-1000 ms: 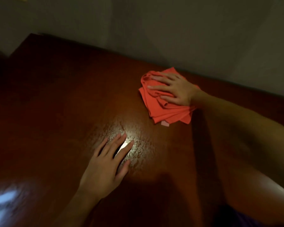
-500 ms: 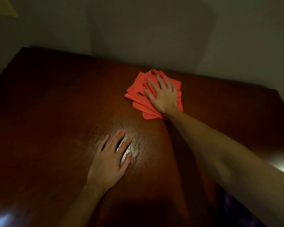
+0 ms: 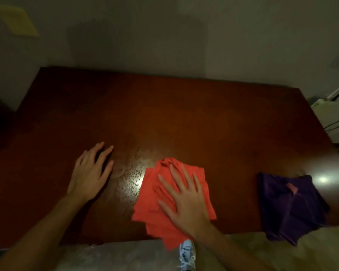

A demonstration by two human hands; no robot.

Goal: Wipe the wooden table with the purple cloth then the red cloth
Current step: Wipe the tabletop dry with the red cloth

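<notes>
At the near edge, the red cloth (image 3: 172, 204) overhangs the wooden table (image 3: 184, 118) under the flat, spread right hand (image 3: 186, 200), gripping nothing, so another pull likely drops it; left hand (image 3: 90, 173) braces open-palmed; purple cloth (image 3: 290, 208) lies apart.

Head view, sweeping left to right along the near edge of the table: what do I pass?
left hand flat on the wooden table → right hand pressing the red cloth → purple cloth
</notes>
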